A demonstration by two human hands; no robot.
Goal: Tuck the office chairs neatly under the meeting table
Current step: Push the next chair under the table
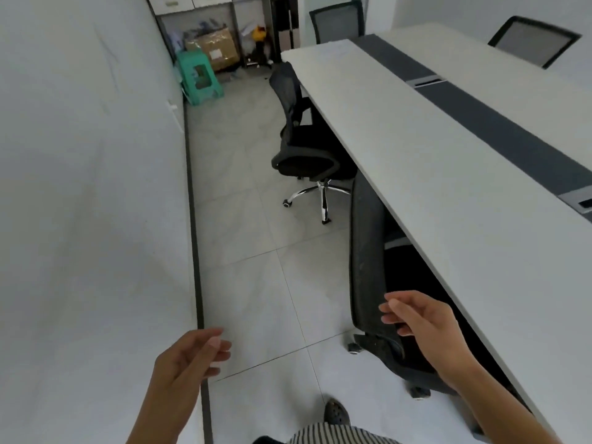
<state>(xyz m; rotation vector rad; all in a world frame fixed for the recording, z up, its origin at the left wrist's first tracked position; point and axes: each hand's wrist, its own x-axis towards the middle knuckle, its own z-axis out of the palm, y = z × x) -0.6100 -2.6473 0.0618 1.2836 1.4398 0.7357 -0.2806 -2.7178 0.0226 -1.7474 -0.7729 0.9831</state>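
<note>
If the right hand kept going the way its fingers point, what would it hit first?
Probably the nearest chair's backrest, just beyond the right hand, though depth is unclear.

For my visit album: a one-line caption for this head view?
Beside the meeting table, empty left hand and right hand hover near a tucked black chair; a second chair ahead sticks out.

Long white meeting table (432, 174) with dark grey centre strip, stretching from 4 to 1 o'clock, black mesh office chair (368, 257) at 5 o'clock, backrest at the table edge, seat underneath, second black chair (304, 161) on chrome star base at 12 o'clock, angled, seat partly out
</note>
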